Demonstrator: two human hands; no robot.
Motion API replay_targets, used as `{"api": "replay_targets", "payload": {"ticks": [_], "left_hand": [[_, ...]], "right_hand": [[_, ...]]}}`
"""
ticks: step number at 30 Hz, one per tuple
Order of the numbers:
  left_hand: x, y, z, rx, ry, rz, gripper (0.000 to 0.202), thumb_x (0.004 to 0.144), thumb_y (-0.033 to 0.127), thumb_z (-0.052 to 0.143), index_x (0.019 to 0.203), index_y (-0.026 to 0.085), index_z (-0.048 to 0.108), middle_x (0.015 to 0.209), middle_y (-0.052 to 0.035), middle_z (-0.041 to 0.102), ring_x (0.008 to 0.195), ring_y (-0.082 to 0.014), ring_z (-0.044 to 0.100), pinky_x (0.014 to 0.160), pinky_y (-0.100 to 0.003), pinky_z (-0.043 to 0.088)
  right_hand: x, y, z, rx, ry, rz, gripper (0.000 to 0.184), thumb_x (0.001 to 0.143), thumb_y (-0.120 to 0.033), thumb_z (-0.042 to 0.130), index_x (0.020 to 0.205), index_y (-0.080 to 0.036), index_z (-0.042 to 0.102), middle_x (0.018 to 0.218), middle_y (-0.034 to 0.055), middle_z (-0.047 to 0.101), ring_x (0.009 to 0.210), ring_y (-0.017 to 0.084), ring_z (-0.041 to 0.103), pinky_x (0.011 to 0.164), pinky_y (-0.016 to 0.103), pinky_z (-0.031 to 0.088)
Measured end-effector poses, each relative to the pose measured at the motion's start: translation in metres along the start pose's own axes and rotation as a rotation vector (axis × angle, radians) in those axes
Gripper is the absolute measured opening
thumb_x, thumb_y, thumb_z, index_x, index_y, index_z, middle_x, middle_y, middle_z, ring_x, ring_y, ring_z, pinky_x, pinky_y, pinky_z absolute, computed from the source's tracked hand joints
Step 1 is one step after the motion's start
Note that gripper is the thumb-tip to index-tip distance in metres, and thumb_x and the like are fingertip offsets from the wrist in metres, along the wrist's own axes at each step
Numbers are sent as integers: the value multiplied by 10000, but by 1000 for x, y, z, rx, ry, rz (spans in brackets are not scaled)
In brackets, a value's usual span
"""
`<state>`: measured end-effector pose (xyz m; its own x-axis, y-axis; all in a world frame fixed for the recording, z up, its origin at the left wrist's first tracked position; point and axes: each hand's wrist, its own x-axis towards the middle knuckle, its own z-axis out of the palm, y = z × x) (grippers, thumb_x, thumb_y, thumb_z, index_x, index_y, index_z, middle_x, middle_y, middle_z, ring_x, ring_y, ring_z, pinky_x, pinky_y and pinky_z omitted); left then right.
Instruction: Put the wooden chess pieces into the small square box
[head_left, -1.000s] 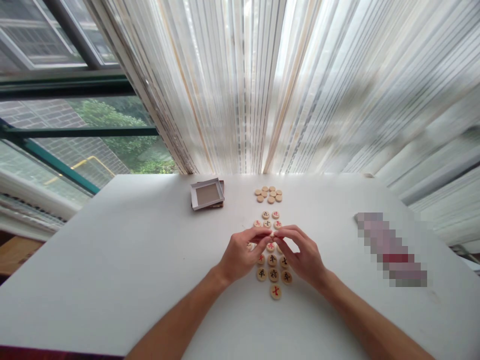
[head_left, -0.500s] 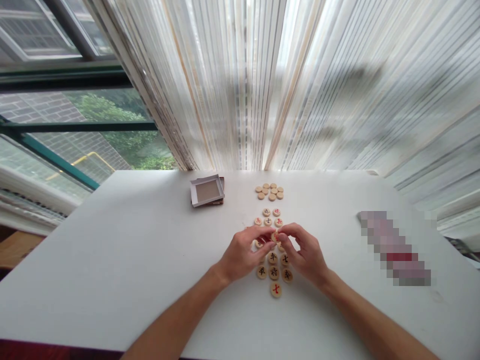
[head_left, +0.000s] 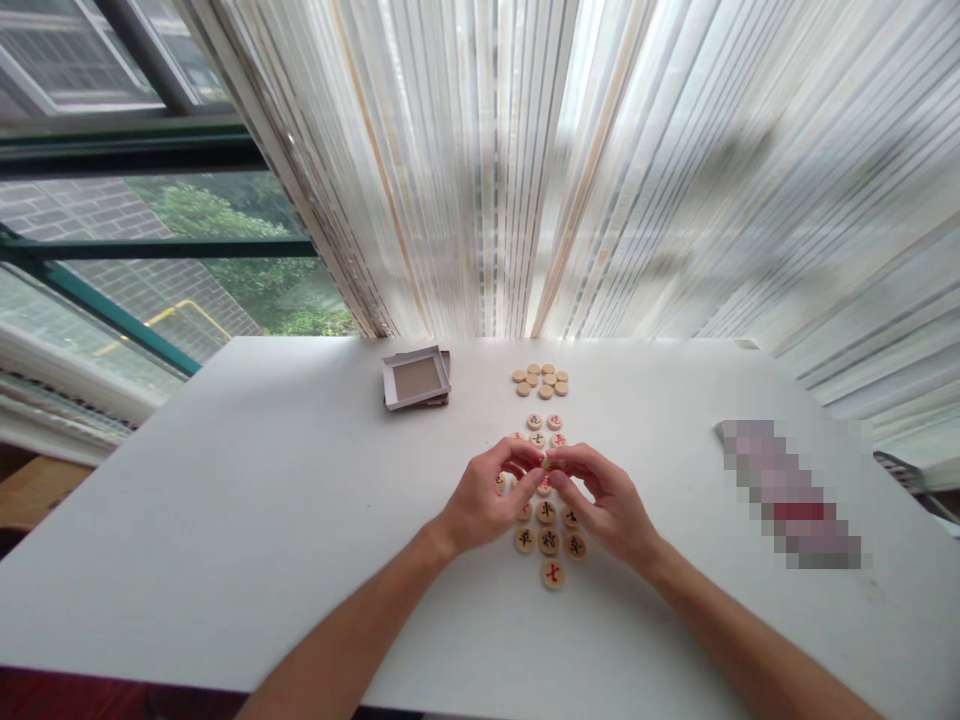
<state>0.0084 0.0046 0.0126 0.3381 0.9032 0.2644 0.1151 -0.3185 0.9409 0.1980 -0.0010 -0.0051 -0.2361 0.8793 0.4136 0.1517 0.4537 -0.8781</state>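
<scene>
Both my hands sit over the middle of a white table (head_left: 247, 500). My left hand (head_left: 487, 497) and my right hand (head_left: 604, 505) meet at the fingertips around a small round wooden xiangqi piece (head_left: 548, 462), which they mostly hide. Below them lie rows of xiangqi pieces with black and red characters, such as a red-marked piece (head_left: 553, 574) nearest me and a black-marked piece (head_left: 549, 542). Further pieces (head_left: 545, 422) lie just beyond my fingers. Some pieces are partly hidden under my hands.
A tight cluster of wooden pieces (head_left: 540, 380) lies face down near the far table edge. To its left is a small open cardboard box (head_left: 416, 378). A pixelated, obscured object (head_left: 787, 495) lies at right. Striped sheer curtains and a window stand behind.
The whole scene sits slightly higher in the view. My fingertips have closed further around the small piece, hiding more of its red-marked face. The rows on the table have not shifted.
</scene>
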Motion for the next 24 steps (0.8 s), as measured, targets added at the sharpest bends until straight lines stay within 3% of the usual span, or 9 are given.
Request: {"api": "replay_targets", "payload": {"ticks": [9, 15, 24], "left_hand": [[1, 1, -1, -15, -28, -19, 158, 941, 301, 620, 1050, 199, 670, 984, -53, 731, 909, -181, 709, 847, -301, 591], [1, -1, 0, -129, -11, -61, 191, 933, 322, 640, 1061, 184, 667, 1025, -68, 736, 953, -192, 721, 877, -305, 597], [2, -2, -2, -77, 11, -69, 215, 931, 348, 643, 1058, 185, 704, 1019, -71, 744, 931, -201, 720, 843, -304, 594]], "right_hand": [[-5, 10, 2, -121, 61, -54, 202, 860, -308, 750, 1002, -246, 621, 873, 29, 694, 735, 171, 684, 670, 302, 625], [-4, 6, 1, -128, -17, -91, 234, 887, -239, 702, 1100, -253, 607, 935, 40, 704, 798, 184, 700, 735, 332, 626], [-3, 7, 1, -116, -14, -91, 269, 894, -175, 675, 1137, -259, 596, 1001, 43, 704, 852, 181, 715, 785, 337, 637]]}}
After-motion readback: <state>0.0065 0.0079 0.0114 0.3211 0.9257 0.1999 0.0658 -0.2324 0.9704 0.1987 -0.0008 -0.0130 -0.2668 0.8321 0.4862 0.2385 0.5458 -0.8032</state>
